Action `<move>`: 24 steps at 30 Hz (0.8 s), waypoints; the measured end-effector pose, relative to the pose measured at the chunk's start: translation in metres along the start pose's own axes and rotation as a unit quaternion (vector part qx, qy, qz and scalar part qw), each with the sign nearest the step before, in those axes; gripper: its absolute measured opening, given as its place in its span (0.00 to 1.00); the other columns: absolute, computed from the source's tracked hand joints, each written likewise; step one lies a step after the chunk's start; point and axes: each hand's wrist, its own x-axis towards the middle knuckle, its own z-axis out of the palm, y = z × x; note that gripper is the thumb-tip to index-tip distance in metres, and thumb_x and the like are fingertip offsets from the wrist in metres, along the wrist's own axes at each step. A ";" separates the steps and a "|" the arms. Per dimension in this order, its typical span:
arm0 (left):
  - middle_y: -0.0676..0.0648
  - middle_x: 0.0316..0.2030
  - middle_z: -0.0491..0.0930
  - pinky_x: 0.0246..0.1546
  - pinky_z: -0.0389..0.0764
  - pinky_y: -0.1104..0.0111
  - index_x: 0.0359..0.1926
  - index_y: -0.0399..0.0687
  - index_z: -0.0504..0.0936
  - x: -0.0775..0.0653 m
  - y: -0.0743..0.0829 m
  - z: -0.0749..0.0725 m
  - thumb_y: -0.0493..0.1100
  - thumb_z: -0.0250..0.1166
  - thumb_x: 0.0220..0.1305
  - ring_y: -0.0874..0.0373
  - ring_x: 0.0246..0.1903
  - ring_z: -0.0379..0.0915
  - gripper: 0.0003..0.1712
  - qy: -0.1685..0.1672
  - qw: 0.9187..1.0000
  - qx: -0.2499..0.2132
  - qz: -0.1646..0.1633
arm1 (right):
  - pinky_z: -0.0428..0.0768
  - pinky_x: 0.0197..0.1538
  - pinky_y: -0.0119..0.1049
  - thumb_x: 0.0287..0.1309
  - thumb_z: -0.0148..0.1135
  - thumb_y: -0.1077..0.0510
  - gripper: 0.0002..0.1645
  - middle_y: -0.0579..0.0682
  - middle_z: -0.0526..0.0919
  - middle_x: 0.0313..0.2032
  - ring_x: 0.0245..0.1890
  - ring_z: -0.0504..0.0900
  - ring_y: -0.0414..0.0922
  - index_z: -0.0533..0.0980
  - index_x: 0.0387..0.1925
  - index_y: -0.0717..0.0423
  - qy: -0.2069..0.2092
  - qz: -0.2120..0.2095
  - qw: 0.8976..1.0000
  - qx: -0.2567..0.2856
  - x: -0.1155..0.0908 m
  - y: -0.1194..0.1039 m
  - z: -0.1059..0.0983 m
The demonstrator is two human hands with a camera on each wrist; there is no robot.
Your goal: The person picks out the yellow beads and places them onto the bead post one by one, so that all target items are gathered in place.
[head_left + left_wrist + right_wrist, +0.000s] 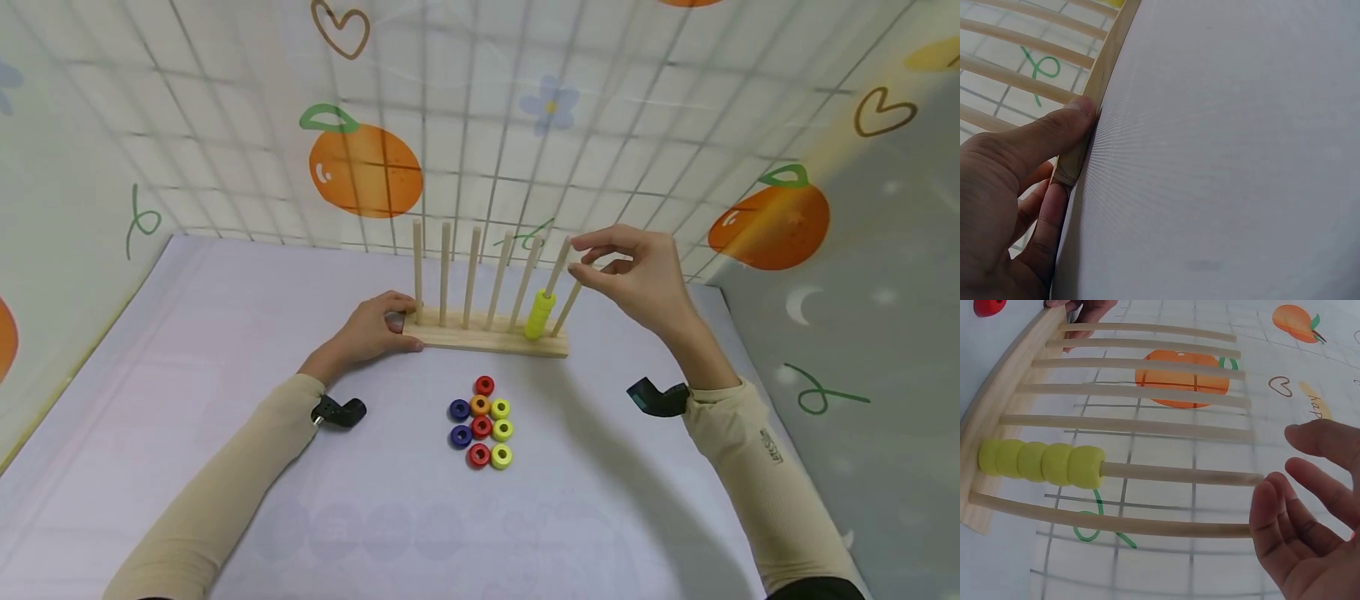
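A wooden bead rack stands at the table's middle, its long base (480,337) carrying a row of several upright rods. My left hand (369,329) grips the base's left end, the thumb along its front face in the left wrist view. Yellow beads (1041,464) are stacked at the bottom of the second rod from the right; the other rods are bare. Beside the tops of the two rightmost rods is my right hand (637,271), fingers bent loosely with a gap to the thumb. Nothing shows between its fingertips, which overlap the rightmost rod (1110,520) in the right wrist view.
In front of the rack lies a loose cluster of beads: several yellow ones (502,429), red ones (478,455), two dark blue ones (461,436) and an orange one (480,406). Behind the table rises a wire grid covered by a printed cloth (465,108).
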 end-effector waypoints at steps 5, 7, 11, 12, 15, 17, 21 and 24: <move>0.46 0.64 0.70 0.52 0.80 0.58 0.66 0.38 0.74 -0.001 0.001 0.000 0.51 0.81 0.49 0.49 0.49 0.78 0.46 -0.002 1.000 -0.004 -0.002 | 0.82 0.33 0.30 0.49 0.75 0.71 0.15 0.54 0.87 0.40 0.36 0.83 0.45 0.86 0.42 0.64 -0.009 -0.005 1.000 0.024 -0.010 0.026 0.001; 0.46 0.64 0.70 0.52 0.80 0.59 0.67 0.39 0.74 0.000 0.000 0.000 0.51 0.81 0.49 0.50 0.50 0.78 0.46 -0.003 1.000 -0.007 -0.005 | 0.83 0.33 0.30 0.49 0.75 0.71 0.15 0.52 0.87 0.40 0.36 0.83 0.45 0.86 0.42 0.62 -0.017 -0.005 0.999 0.032 -0.016 0.029 0.003; 0.46 0.64 0.69 0.52 0.80 0.59 0.67 0.39 0.73 0.000 -0.001 0.001 0.52 0.81 0.49 0.49 0.49 0.79 0.47 -0.004 1.000 -0.011 -0.009 | 0.83 0.32 0.31 0.50 0.72 0.74 0.16 0.56 0.86 0.40 0.36 0.83 0.47 0.85 0.43 0.65 -0.034 -0.002 0.999 0.036 -0.031 0.031 0.011; 0.46 0.64 0.69 0.52 0.80 0.59 0.67 0.38 0.73 0.000 -0.001 0.001 0.52 0.81 0.49 0.49 0.49 0.79 0.47 -0.004 1.000 -0.009 -0.007 | 0.83 0.32 0.32 0.50 0.72 0.75 0.16 0.58 0.85 0.40 0.36 0.83 0.48 0.85 0.43 0.66 -0.039 0.002 0.999 0.038 -0.035 0.031 0.013; 0.45 0.64 0.69 0.52 0.80 0.58 0.67 0.38 0.73 0.000 -0.002 0.001 0.52 0.81 0.50 0.49 0.50 0.79 0.47 -0.004 1.000 -0.006 -0.005 | 0.83 0.31 0.34 0.50 0.71 0.75 0.16 0.59 0.85 0.41 0.36 0.84 0.50 0.84 0.43 0.67 -0.053 0.017 0.997 0.046 -0.045 0.035 0.021; 0.45 0.64 0.69 0.52 0.80 0.58 0.67 0.37 0.73 0.000 -0.001 0.001 0.52 0.81 0.50 0.48 0.50 0.79 0.47 -0.003 1.000 -0.005 -0.004 | 0.83 0.31 0.34 0.51 0.72 0.73 0.15 0.57 0.86 0.42 0.36 0.84 0.50 0.85 0.43 0.64 -0.064 0.028 0.996 0.054 -0.052 0.041 0.027; 0.45 0.64 0.69 0.52 0.80 0.57 0.67 0.38 0.73 0.000 -0.001 0.001 0.51 0.81 0.49 0.49 0.49 0.79 0.47 0.001 1.000 -0.004 -0.006 | 0.84 0.32 0.36 0.52 0.75 0.67 0.15 0.49 0.86 0.42 0.37 0.84 0.47 0.86 0.43 0.56 -0.086 0.050 0.993 0.064 -0.063 0.059 0.040; 0.45 0.65 0.69 0.52 0.80 0.57 0.67 0.37 0.73 0.000 0.000 0.001 0.51 0.82 0.49 0.49 0.49 0.79 0.47 0.000 1.000 -0.005 -0.006 | 0.84 0.32 0.38 0.52 0.76 0.65 0.15 0.49 0.86 0.41 0.37 0.84 0.47 0.86 0.43 0.53 -0.105 0.065 0.990 0.065 -0.072 0.069 0.051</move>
